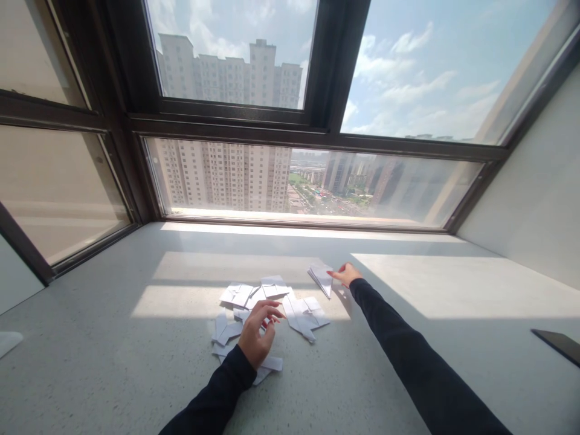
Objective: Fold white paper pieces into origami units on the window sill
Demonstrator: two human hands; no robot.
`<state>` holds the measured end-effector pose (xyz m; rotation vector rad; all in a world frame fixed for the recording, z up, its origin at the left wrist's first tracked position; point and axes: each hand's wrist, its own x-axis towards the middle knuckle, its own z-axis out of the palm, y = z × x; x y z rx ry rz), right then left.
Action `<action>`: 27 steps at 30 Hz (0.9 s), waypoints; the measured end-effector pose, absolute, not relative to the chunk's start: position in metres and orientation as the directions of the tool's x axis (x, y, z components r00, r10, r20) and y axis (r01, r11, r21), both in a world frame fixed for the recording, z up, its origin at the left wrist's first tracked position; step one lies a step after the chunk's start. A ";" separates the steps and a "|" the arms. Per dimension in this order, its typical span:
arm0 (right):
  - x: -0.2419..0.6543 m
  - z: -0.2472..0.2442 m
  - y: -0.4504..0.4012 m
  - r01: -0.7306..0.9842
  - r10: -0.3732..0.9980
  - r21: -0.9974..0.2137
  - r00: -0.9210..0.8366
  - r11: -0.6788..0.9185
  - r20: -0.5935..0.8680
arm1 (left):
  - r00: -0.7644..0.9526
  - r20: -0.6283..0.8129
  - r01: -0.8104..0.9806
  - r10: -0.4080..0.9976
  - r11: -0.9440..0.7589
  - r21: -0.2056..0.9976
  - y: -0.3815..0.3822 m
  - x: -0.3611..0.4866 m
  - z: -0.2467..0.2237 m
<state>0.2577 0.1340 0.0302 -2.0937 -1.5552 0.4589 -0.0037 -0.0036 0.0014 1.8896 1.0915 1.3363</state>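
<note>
Several folded pieces of white paper (235, 294) lie in a loose cluster on the pale speckled sill. My left hand (259, 333) hovers over the cluster, fingers bent and thumb apart from them, with nothing visible in it; it covers part of the papers beneath. To the right, a folded paper triangle (321, 280) lies apart from the others, its point toward me. At its right edge, my right hand (347, 274) pinches it with the fingertips. Between the hands lies a wider folded paper (296, 313) with a bent tab.
A speckled sill (136, 362) spreads under everything, striped by sunlight and shadow. Dark window frames (308, 226) border it at the back, with a white wall (539, 199) on the right. A dark flat object (559, 345) rests at the right edge, a white one (8, 341) at the left.
</note>
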 end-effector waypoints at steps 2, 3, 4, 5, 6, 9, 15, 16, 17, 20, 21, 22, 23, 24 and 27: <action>0.248 0.037 0.122 0.820 0.964 -0.556 0.240 -0.137 0.117 | 0.154 0.474 0.289 0.867 -0.499 0.817 -0.004 -0.003 0.002; 0.241 0.039 0.115 0.832 0.969 -0.548 0.194 -0.080 0.153 | 0.146 0.471 0.286 0.870 -0.493 0.821 -0.004 -0.003 0.003; 0.234 0.039 0.106 0.841 0.974 -0.540 0.141 -0.023 0.178 | 0.130 0.466 0.283 0.875 -0.484 0.828 -0.005 -0.003 0.004; 0.225 0.038 0.097 0.846 0.979 -0.533 0.080 0.034 0.189 | 0.108 0.460 0.278 0.881 -0.471 0.837 -0.005 -0.003 0.006; 0.216 0.035 0.088 0.846 0.980 -0.527 0.025 0.084 0.196 | 0.083 0.452 0.268 0.888 -0.457 0.848 -0.005 -0.003 0.007; 0.195 0.022 0.063 0.835 0.958 -0.486 -0.158 0.259 0.239 | -0.017 0.436 0.215 0.900 -0.423 0.880 -0.006 -0.004 0.013; 0.177 -0.002 0.037 0.863 0.916 -0.347 -0.273 0.368 0.293 | -0.174 0.381 0.122 0.908 -0.365 0.923 0.003 -0.017 0.016; 0.175 -0.004 0.034 0.875 0.917 -0.320 -0.276 0.364 0.288 | -0.192 0.368 0.118 0.910 -0.351 0.929 0.005 -0.020 0.017; 0.173 -0.005 0.032 0.885 0.918 -0.296 -0.278 0.360 0.283 | -0.210 0.358 0.118 0.910 -0.340 0.933 0.008 -0.024 0.017; 0.168 -0.006 0.029 0.899 0.928 -0.278 -0.272 0.339 0.254 | -0.086 0.323 0.156 0.942 -0.308 0.939 0.013 -0.038 0.022; 0.166 -0.006 0.028 0.899 0.936 -0.293 -0.261 0.324 0.235 | 0.056 0.290 0.195 0.955 -0.295 0.935 0.014 -0.043 0.023; 0.165 -0.005 0.028 0.898 0.945 -0.318 -0.244 0.304 0.216 | 0.226 0.239 0.251 0.944 -0.294 0.922 0.014 -0.047 0.023; 0.165 -0.004 0.028 0.894 0.955 -0.349 -0.222 0.280 0.198 | 0.386 0.175 0.322 0.906 -0.310 0.895 0.013 -0.051 0.023; 0.165 -0.004 0.028 0.887 0.963 -0.385 -0.197 0.254 0.182 | 0.486 0.128 0.390 0.865 -0.345 0.854 0.011 -0.054 0.021; 0.167 -0.003 0.029 0.825 0.977 -0.528 -0.134 0.203 0.166 | 0.537 0.140 0.536 0.832 -0.465 0.705 0.004 -0.056 0.010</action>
